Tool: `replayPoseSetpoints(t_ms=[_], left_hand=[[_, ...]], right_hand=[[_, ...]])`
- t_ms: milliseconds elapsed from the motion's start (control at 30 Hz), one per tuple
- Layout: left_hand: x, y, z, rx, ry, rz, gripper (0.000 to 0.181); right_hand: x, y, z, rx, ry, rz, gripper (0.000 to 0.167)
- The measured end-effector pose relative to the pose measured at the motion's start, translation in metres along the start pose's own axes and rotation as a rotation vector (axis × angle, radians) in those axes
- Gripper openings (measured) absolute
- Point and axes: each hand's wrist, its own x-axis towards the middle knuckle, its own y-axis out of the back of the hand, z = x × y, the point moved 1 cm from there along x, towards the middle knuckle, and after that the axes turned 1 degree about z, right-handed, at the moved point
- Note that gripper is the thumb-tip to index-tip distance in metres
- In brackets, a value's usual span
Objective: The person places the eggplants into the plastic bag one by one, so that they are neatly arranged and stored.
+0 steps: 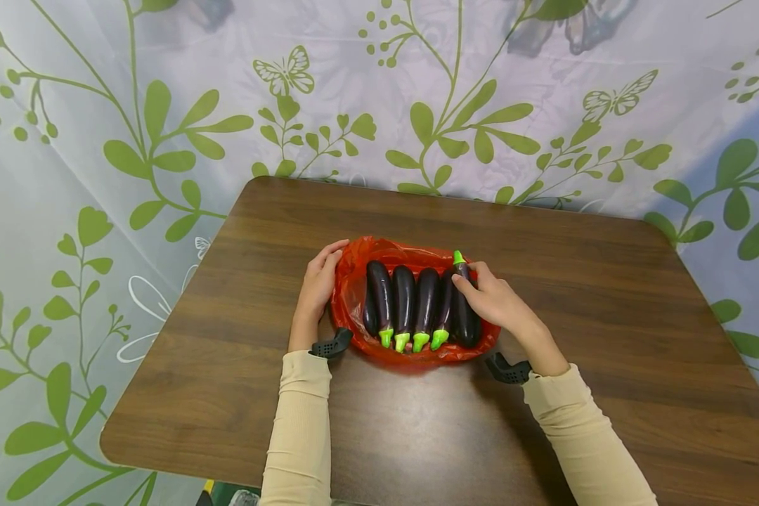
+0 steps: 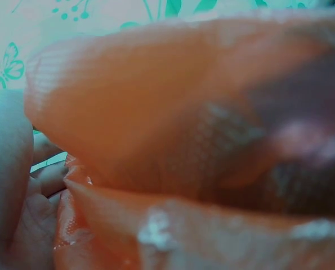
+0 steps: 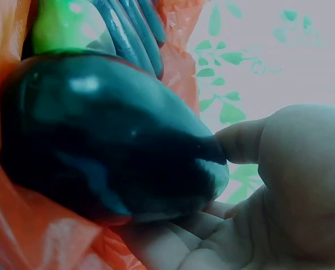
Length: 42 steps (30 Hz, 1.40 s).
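In the head view, a red plastic bag (image 1: 411,362) lies wide open on the table, with several dark purple eggplants (image 1: 403,299) side by side in it. Most have their green stem ends towards me. My right hand (image 1: 496,302) grips the rightmost eggplant (image 1: 464,320), its green cap pointing away; the right wrist view shows thumb and fingers on either side of this glossy eggplant (image 3: 111,140). At the bag's left side my left hand (image 1: 316,284) holds the rim. Crumpled red film (image 2: 71,225) lies against its fingers in the left wrist view; their tips are hidden.
The bag stands on a brown wooden table (image 1: 228,379) with rounded corners. Behind it hangs a pale cloth (image 1: 341,84) printed with green leaves and butterflies. Black wrist mounts (image 1: 509,369) sit close to the bag's near side. Small items show below the table's front edge.
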Motion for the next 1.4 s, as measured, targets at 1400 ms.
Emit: replayPoseSetpoints(t_ms=[1400], left_hand=[[0.0017,-0.0011,-0.0008,0.021,-0.045,0.014,0.039]], right_hand=[[0.0023,-0.0055,0.0076,0.204,0.084,0.166,0.069]])
